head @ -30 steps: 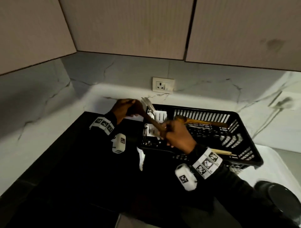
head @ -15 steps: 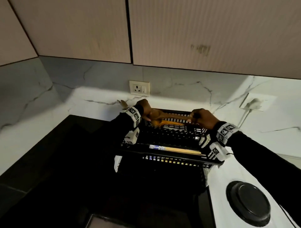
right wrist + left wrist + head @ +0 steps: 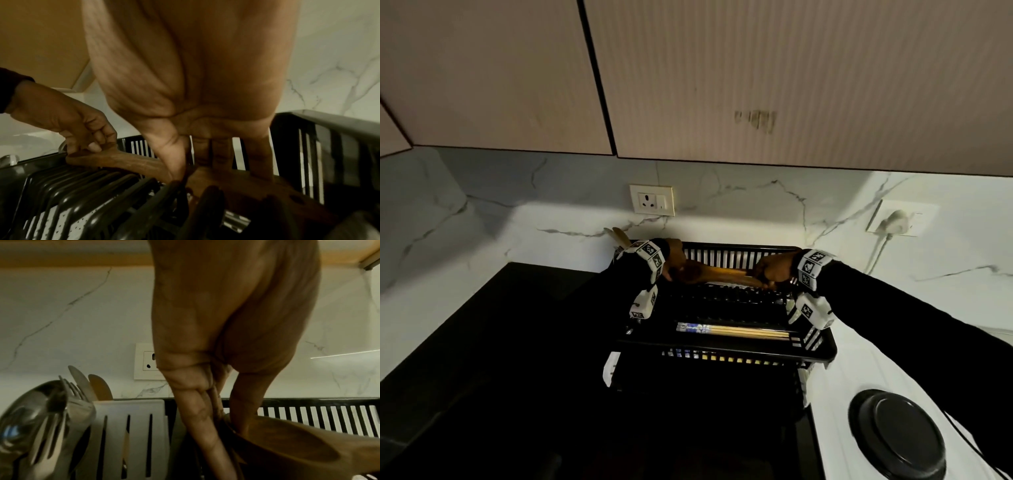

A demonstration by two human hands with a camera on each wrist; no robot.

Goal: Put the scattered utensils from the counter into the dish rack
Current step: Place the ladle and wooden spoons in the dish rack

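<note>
Both hands (image 3: pixel 677 261) (image 3: pixel 774 270) grip wooden spoons (image 3: pixel 726 274) over dish rack (image 3: pixel 726 353).

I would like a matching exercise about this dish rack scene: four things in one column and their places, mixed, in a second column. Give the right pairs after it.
Things:
1. wooden spoon
2. chopsticks
3. metal forks and spoons
4. black round lid

Places:
A. standing in the white cutlery holder at the left end of the dish rack
B. on the white counter, right of the rack
C. lying along the rack's near edge
D. held over the back of the rack by the left hand and right hand

Pairs: 1-D, 2-C, 3-A, 4-B
</note>
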